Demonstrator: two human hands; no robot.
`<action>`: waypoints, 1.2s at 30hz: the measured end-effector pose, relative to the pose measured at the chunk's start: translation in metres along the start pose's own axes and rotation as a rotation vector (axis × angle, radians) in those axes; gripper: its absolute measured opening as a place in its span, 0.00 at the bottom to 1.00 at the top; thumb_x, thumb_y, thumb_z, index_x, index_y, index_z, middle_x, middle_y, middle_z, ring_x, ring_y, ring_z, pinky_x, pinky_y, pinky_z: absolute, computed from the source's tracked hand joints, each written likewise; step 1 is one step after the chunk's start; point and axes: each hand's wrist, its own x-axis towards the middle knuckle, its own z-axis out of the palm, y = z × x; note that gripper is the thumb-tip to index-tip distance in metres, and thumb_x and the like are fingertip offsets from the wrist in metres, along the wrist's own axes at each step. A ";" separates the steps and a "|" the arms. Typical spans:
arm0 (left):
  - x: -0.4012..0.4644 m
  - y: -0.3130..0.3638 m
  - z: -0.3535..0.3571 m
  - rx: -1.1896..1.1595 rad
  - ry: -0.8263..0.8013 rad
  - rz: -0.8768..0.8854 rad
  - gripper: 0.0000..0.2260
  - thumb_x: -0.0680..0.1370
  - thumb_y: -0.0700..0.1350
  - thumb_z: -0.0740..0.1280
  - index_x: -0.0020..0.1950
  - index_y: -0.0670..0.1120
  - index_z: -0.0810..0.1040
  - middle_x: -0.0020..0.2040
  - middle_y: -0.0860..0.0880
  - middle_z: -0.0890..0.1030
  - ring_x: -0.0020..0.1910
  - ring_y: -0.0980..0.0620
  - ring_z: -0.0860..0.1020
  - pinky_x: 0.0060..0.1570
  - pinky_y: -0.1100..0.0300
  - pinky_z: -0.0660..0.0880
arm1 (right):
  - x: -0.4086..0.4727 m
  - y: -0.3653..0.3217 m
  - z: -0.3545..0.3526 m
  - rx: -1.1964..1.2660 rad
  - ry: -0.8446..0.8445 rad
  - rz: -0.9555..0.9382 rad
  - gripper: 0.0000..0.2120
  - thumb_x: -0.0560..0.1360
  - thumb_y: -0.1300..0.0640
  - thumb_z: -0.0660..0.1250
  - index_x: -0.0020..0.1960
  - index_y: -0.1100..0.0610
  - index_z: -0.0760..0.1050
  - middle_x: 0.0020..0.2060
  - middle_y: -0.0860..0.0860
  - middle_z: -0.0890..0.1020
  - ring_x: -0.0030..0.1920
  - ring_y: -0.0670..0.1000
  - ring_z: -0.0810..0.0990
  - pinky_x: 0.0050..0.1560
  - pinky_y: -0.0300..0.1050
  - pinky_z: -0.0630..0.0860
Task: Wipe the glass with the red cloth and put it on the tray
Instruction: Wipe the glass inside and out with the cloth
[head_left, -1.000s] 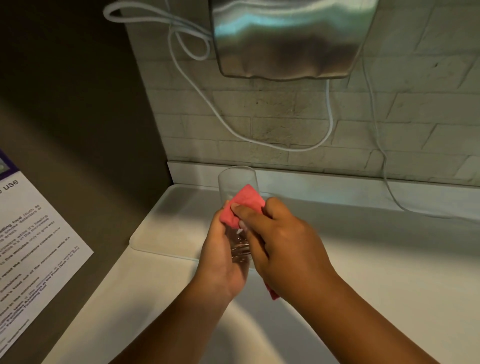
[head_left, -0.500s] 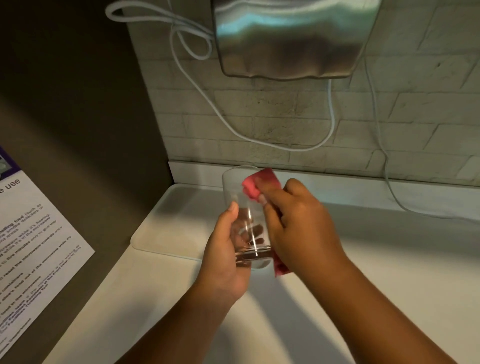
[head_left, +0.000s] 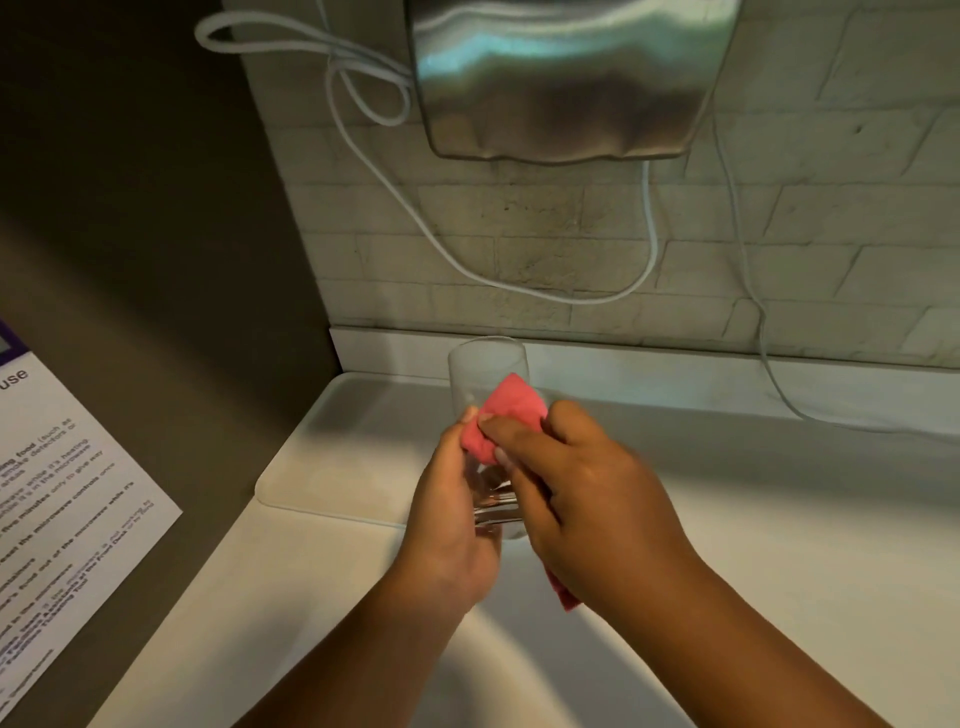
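Observation:
A clear drinking glass (head_left: 485, 371) stands upright in the air above the white counter, gripped round its lower half by my left hand (head_left: 449, 525). My right hand (head_left: 587, 499) presses a folded red cloth (head_left: 506, 415) against the near side of the glass, just below the rim. A corner of the cloth hangs out under my right palm. The white tray (head_left: 337, 457) lies flat on the counter to the left, behind my hands, with nothing on it. The base of the glass is partly hidden by my fingers.
A steel wall-mounted unit (head_left: 566, 78) hangs above, with white cables (head_left: 571, 299) looping down the tiled wall. A dark side panel (head_left: 156, 208) bears a printed notice (head_left: 57, 499) at the left. White counter (head_left: 779, 519) extends to the right.
The red cloth has slid from the rim at the right side of the glass down and left onto its near face. The glass stays in my left hand.

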 end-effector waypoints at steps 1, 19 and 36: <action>-0.001 0.000 0.003 0.004 -0.010 0.001 0.18 0.79 0.56 0.64 0.44 0.46 0.88 0.39 0.44 0.85 0.37 0.48 0.86 0.35 0.57 0.82 | 0.003 0.000 0.000 -0.001 -0.007 0.009 0.16 0.78 0.49 0.60 0.66 0.42 0.74 0.45 0.45 0.75 0.38 0.48 0.77 0.34 0.42 0.78; -0.004 0.001 -0.008 0.029 0.040 0.018 0.30 0.76 0.61 0.65 0.64 0.36 0.80 0.48 0.39 0.84 0.47 0.44 0.84 0.42 0.53 0.81 | 0.009 0.003 -0.013 0.045 -0.115 -0.095 0.12 0.79 0.49 0.61 0.58 0.42 0.79 0.41 0.41 0.70 0.37 0.45 0.74 0.32 0.35 0.69; 0.004 0.005 0.006 -0.042 0.036 0.082 0.19 0.71 0.58 0.69 0.50 0.45 0.85 0.45 0.43 0.86 0.44 0.46 0.84 0.48 0.49 0.79 | 0.010 0.022 0.010 0.174 0.136 0.183 0.14 0.81 0.49 0.61 0.65 0.46 0.76 0.39 0.42 0.70 0.36 0.42 0.73 0.32 0.35 0.69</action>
